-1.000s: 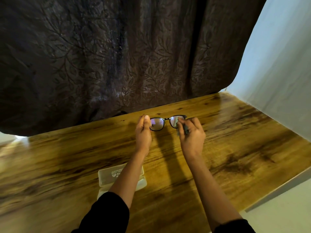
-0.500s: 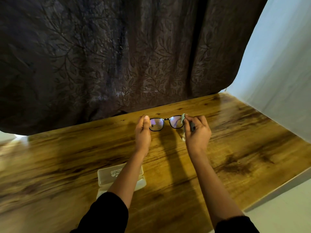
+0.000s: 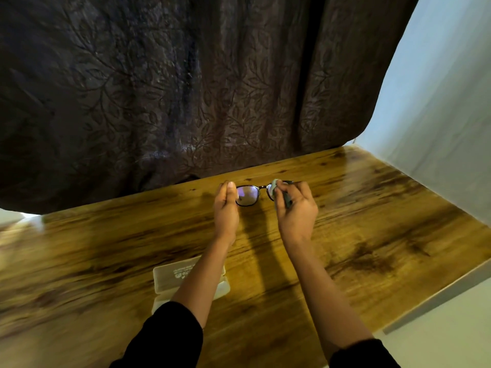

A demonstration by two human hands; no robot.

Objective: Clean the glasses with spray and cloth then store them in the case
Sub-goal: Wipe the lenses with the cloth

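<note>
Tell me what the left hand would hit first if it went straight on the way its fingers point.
Probably the dark curtain behind the table. The left hand points away over the far edge; depth is unclear.

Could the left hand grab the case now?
Probably not yet: the left hand holds the glasses. The case lies on the table under that forearm with nothing on it, so a freed hand could likely reach it.
</note>
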